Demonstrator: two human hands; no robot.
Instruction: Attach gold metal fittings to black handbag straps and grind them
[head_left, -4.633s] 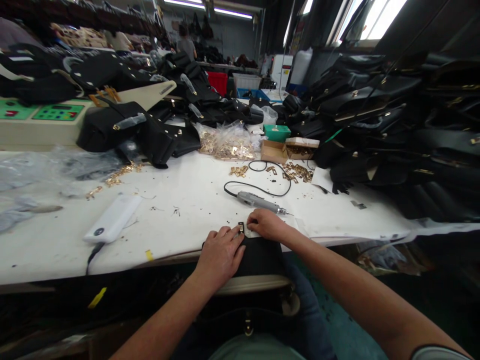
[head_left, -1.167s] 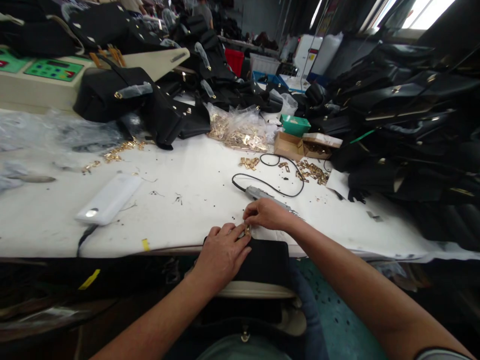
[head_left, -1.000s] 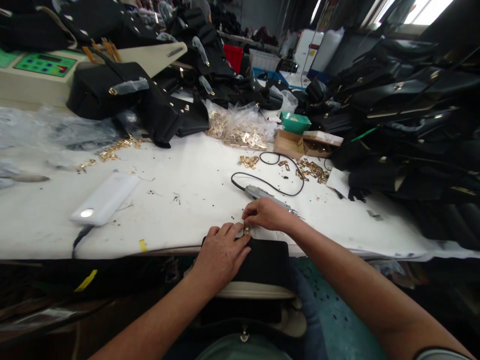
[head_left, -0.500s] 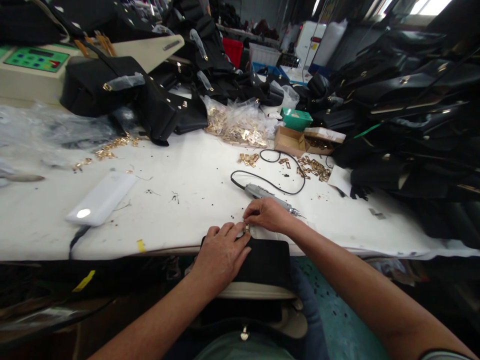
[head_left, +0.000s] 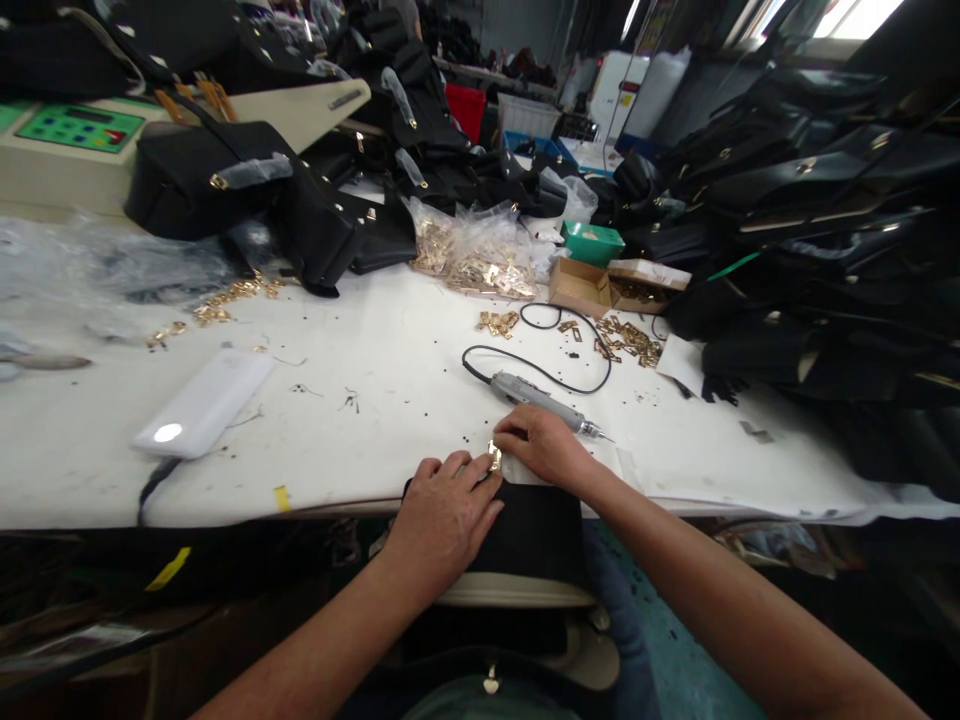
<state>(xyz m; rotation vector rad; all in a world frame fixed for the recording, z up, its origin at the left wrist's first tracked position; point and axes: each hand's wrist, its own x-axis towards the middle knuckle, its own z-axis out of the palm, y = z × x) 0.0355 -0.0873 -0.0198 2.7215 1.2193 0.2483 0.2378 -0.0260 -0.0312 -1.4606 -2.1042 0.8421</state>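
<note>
A black bag (head_left: 536, 530) lies at the table's front edge, partly over my lap. My left hand (head_left: 450, 510) presses on its left part, fingers closed around the flap's edge. At that edge a small gold metal clasp (head_left: 494, 456) shows between my hands. My right hand (head_left: 541, 442) is pinched at the clasp's upper right, its fingertips touching it. A grey electric screwdriver (head_left: 544, 402) with a thin tip lies just beyond my right hand, its black cord curling behind it.
A white power bank (head_left: 206, 402) lies on the left of the white table (head_left: 375, 350). Behind are bags of gold parts (head_left: 491, 265), a cardboard box (head_left: 580, 286), a green box (head_left: 592, 242) and loose gold pieces (head_left: 634, 340). Black bags (head_left: 810, 260) are piled at the right.
My right hand has shifted slightly, and more of the gold clasp shows between my hands. My left hand stays on the black bag.
</note>
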